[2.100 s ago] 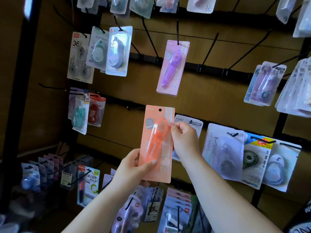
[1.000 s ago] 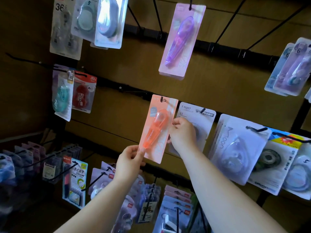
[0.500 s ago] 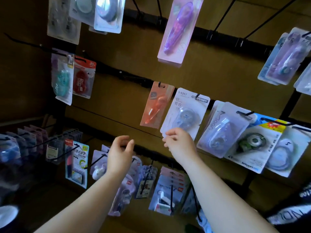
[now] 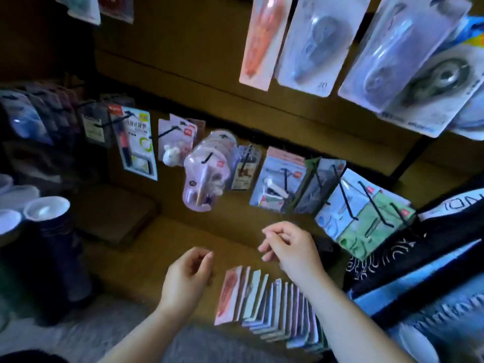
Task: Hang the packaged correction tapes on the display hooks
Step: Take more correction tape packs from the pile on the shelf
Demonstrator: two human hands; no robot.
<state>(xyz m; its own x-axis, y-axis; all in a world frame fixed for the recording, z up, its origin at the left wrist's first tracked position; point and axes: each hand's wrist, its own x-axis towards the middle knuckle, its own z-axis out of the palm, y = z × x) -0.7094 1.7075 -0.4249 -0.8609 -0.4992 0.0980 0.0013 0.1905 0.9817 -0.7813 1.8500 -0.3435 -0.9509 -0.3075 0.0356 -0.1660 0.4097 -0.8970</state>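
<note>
The orange packaged correction tape (image 4: pixel 262 40) hangs on a display hook at the top of the view, beside a clear pack (image 4: pixel 317 45). A row of several packaged correction tapes (image 4: pixel 267 307) stands on edge low down, an orange one at its left end. My left hand (image 4: pixel 187 277) hovers just left of that row with loosely curled fingers and holds nothing. My right hand (image 4: pixel 289 247) hovers above the row, fingers loosely curled, empty.
Lower hooks carry more packs: a lilac blister pack (image 4: pixel 207 176), a blue-edged card (image 4: pixel 136 142) and green-backed packs (image 4: pixel 366 221) on the right. Stacked dark cups (image 4: pixel 49 218) stand at the left. A dark printed garment (image 4: pixel 429 242) lies at the right.
Both hands let go of the orange pack, which now hangs on its hook. The hands dropped down toward the row of packs below, and the view tilted downward.
</note>
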